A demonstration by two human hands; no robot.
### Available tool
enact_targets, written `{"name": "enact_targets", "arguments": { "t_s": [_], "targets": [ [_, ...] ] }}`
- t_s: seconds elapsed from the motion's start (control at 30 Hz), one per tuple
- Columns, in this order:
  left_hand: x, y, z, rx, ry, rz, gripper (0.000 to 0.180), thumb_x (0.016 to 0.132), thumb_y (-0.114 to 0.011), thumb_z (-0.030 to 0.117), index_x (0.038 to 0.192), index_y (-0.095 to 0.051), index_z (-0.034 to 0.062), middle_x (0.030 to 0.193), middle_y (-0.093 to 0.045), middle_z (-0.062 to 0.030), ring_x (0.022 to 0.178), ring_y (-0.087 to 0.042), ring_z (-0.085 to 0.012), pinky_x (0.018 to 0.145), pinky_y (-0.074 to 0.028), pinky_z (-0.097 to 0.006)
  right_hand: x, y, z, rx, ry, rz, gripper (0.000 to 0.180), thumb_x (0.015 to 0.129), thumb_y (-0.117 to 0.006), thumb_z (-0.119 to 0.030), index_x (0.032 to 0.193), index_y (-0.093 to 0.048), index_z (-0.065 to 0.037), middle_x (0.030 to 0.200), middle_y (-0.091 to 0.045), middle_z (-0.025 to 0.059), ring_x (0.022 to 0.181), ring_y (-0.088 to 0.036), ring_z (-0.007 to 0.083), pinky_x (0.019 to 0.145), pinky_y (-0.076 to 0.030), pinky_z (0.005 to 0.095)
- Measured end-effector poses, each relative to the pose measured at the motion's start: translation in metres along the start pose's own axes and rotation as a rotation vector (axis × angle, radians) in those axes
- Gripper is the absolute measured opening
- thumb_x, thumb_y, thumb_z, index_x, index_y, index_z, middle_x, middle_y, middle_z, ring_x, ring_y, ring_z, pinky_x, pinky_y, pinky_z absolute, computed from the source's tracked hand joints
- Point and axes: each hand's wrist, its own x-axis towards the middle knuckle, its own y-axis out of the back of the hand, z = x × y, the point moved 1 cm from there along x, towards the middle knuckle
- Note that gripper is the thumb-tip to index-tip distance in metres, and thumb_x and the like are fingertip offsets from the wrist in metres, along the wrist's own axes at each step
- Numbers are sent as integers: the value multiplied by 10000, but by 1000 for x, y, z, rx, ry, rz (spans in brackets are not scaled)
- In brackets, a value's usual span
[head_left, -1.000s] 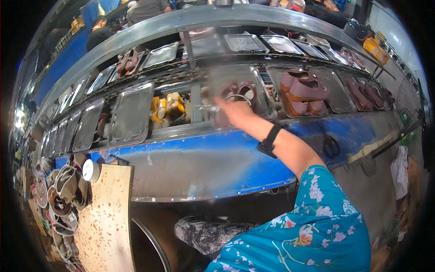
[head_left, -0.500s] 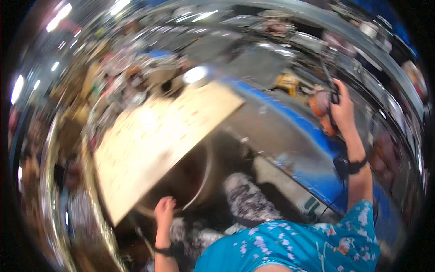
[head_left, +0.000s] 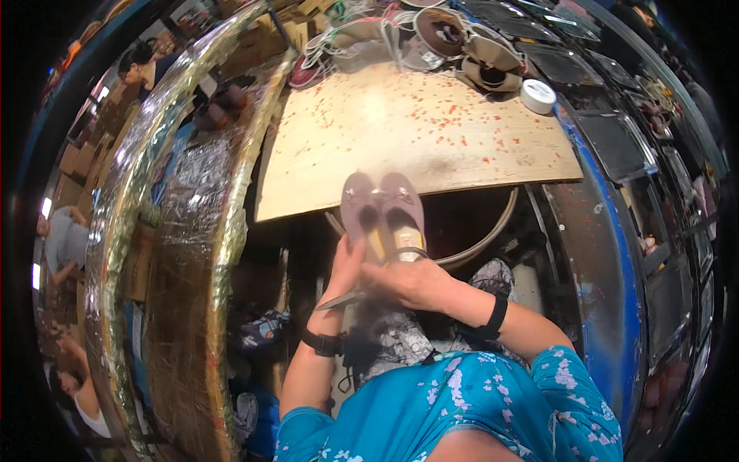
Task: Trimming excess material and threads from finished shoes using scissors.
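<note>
A pair of mauve slip-on shoes (head_left: pixel 382 199) is held side by side, toes pointing away, over the near edge of the wooden board (head_left: pixel 308 181). My left hand (head_left: pixel 348 266) is closed on the heel end of the left shoe, its fingers partly hidden. My right hand (head_left: pixel 416 285) is closed round a pair of scissors (head_left: pixel 339 301), whose dark handle loop shows near the insoles. The blade points left across my left wrist, slightly blurred. That hand also lies against the shoes' heels.
Small orange-red scraps are scattered over the board. Several shoes (head_left: pixel 439 35) with laces line its far edge, beside a round white-lidded tub (head_left: pixel 538 96). A plastic-wrapped shelf (head_left: pixel 185 231) stands at left. To the right runs a blue-edged conveyor (head_left: pixel 616 308). Other people work far left.
My right hand has come from the conveyor at right to the middle, bringing scissors. The mauve shoes are now in my hands over the board's edge. My view has turned left.
</note>
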Motion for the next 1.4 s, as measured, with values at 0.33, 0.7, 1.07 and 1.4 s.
{"name": "enact_targets", "arguments": {
  "t_s": [0.33, 0.7, 1.07, 1.4],
  "targets": [
    [-10, -3, 73, 910, -115, 54, 472, 853, -551, 432, 815, -649, -28, 780, -628, -241, 769, -639, -368, 680, -499, -406, -32, 16, 21, 431, -510, 461, 571, 709, -662, -8, 1240, -456, -43, 980, -637, 144, 793, -656, 207, 724, -511, 298],
    [0, 3, 38, 441, -215, -104, 272, 893, -495, 174, 1015, -619, -34, 945, -665, -144, 882, -644, -299, 781, -518, -366, -84, 41, 65, 1281, -981, 384, 426, 798, -658, -128, 1177, -499, -19, 752, -599, 61, 489, -537, 72, 422, -409, 190],
    [-76, -10, 78, -417, 417, -378, 377, 969, -442, 236, 1265, -459, 3, 1134, -581, -141, 953, -615, -219, 794, -540, -338, -52, 48, 38, 588, -681, 209, 655, 671, -777, -246, 1247, -503, -95, 983, -608, 73, 870, -582, 184, 811, -465, 319],
    [-65, -10, 42, -358, 362, -467, 440, 971, -422, 302, 1290, -429, -1, 1184, -560, -173, 995, -609, -244, 813, -544, -365, -57, 18, 48, 352, -689, 277, 532, 713, -747, -307, 1138, -557, -49, 731, -594, 134, 613, -584, 218, 594, -468, 323]
  ]
}}
